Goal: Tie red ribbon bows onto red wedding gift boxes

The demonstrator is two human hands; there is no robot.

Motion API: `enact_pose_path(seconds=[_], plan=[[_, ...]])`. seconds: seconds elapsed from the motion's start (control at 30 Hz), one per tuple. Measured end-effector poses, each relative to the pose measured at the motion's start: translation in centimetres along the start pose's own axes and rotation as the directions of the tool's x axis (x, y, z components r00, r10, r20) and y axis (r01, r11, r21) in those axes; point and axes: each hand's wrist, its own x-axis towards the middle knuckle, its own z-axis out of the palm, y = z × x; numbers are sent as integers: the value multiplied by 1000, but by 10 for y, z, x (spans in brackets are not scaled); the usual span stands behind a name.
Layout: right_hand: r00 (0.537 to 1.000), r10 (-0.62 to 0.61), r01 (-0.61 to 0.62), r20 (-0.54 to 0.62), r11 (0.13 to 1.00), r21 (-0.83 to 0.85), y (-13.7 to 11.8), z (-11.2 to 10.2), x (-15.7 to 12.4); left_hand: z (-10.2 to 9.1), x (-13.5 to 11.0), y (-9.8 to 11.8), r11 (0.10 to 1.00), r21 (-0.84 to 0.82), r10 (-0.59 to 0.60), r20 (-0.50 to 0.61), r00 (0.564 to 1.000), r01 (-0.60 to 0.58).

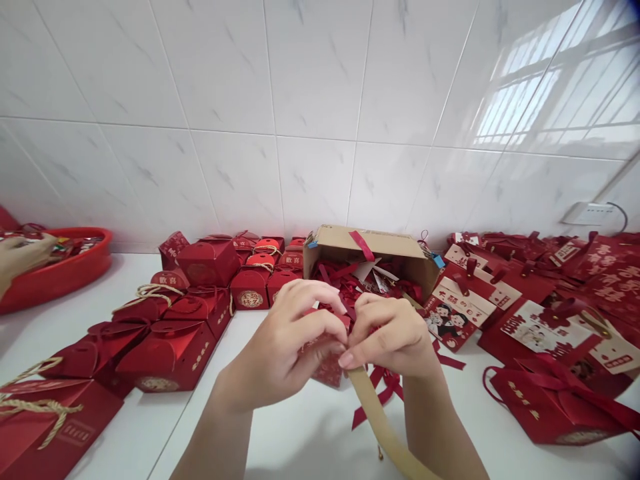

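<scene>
Pinching a tan ribbon (379, 417) in the right hand (393, 333); curling the fingers of the left hand (295, 343), cannot tell on what, beside a red box (329, 371) over the near counter (283, 440). Apparently working ribbon against box; likely calls next for steady pinching.

White tabletop (295, 437) with red boxes (165, 353), carton (397, 247)

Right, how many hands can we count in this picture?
3: left hand and right hand together near the middle, and another person's hand at the red basin, far left.
</scene>
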Motion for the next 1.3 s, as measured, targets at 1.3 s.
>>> enact_pose_path(seconds=[1.3], plan=[[829, 269, -382, -490, 912, -146, 47, 5, -12, 34, -1, -75, 746, -374, -643, -190, 742, 551]])
